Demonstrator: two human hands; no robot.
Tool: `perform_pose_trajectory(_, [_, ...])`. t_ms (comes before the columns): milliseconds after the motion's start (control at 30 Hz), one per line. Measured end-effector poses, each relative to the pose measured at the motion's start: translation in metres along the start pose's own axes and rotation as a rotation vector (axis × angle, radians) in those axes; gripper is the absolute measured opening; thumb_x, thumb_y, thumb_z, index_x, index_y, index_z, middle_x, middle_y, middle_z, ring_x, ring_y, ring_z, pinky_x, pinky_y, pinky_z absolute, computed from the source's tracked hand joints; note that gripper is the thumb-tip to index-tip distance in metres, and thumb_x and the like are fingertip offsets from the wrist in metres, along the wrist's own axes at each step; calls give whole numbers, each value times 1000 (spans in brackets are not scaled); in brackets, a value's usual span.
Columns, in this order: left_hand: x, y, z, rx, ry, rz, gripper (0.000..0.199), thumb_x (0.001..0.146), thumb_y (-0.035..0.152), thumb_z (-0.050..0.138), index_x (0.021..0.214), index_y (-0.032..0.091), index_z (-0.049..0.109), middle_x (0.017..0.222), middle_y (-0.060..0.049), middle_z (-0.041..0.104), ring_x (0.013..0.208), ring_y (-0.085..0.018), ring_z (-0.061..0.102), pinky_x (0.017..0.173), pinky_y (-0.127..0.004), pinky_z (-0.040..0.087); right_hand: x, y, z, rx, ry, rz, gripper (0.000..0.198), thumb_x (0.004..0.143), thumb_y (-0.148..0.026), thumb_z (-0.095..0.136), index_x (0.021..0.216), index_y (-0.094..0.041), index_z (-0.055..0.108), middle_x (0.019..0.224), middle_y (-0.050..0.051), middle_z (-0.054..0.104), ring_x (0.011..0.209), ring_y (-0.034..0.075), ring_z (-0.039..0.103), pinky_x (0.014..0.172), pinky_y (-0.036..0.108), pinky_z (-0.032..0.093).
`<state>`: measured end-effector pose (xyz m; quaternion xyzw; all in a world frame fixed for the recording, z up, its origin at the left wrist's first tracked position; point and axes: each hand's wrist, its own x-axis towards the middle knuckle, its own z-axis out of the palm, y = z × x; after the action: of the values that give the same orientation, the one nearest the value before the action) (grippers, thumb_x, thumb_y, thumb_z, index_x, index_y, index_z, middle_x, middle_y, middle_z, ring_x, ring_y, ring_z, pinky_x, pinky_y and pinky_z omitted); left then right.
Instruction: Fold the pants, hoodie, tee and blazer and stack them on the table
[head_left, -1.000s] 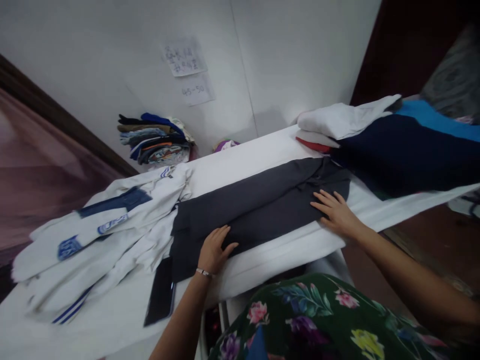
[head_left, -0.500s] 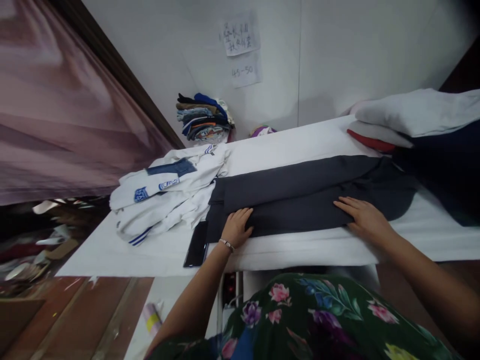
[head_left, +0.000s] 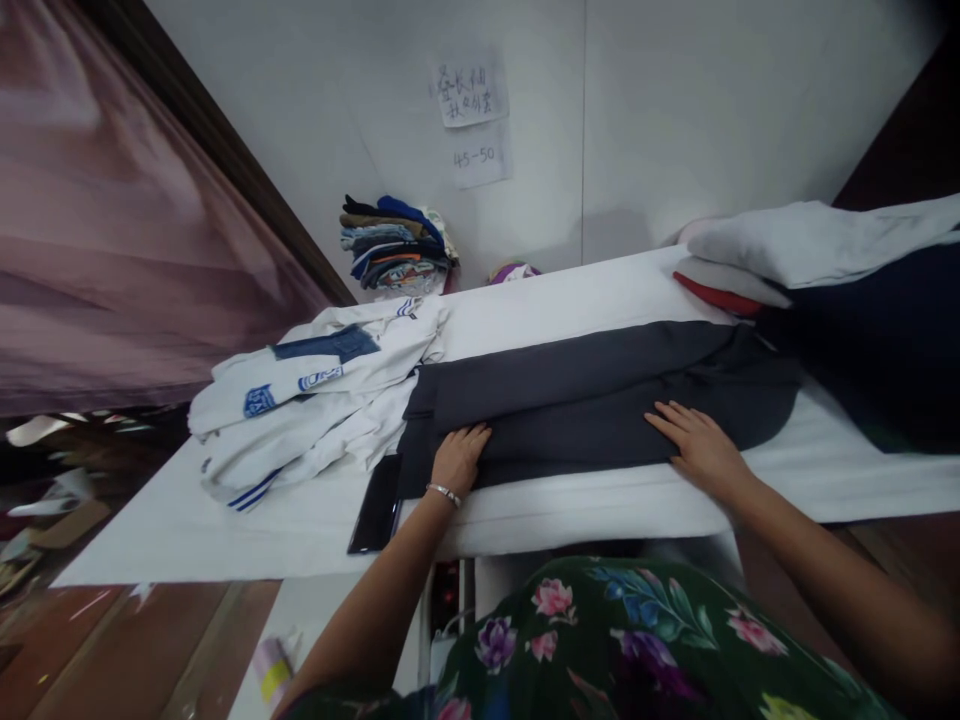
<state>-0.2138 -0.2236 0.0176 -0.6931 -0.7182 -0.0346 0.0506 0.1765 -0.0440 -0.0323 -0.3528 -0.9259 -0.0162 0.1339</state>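
Note:
A long dark grey garment point(head_left: 555, 380), perhaps trousers folded lengthwise, lies across the white-covered table. Near its left end, my left hand point(head_left: 460, 460) rests flat on the front edge, palm down. Farther right along that edge, my right hand point(head_left: 697, 445) lies on the cloth with its fingers stretched out. Neither hand grips anything. A few soft creases show toward the garment's right end. Close to my left hand, a dark phone point(head_left: 375, 505) touches or nearly touches the garment's left end.
White jackets point(head_left: 315, 400) with blue badges and stripes lie at the left. Folded clothes point(head_left: 394, 245) are stacked against the wall. On the right is a heap of clothes point(head_left: 825, 240) in white, red and dark navy. Handwritten papers point(head_left: 469, 95) hang on the wall.
The camera view has shifted slightly, so most things sit a little farther left and lower. Both hands stay at about the same spots on the garment.

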Motion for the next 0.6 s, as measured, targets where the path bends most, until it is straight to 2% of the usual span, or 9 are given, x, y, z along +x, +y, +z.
perform_pose_trajectory(333, [-8,-2,10,-80,29,-25,66,69,-6,41,129,19,55,133,-7,56,122,-22,48,104,-41,38,0,0,-5,44,-50,2,72,66,-12,47,137,-21,47,146,9,39,136,27,32,109,48,28])
perform_pose_trajectory(467, [-17,-5,5,-124,29,-30,68,64,-4,45,127,20,55,134,-6,55,125,-20,46,108,-41,34,-7,-1,-6,121,-80,-8,60,77,-28,49,137,-22,48,147,10,37,137,30,29,109,54,25])
perform_pose_trajectory(600, [-31,-6,-3,-44,42,-203,62,67,0,47,124,20,57,131,-7,57,124,-22,48,110,-45,29,-3,-21,-18,231,-84,-95,57,86,-49,46,139,-27,44,151,8,30,139,29,23,110,55,22])
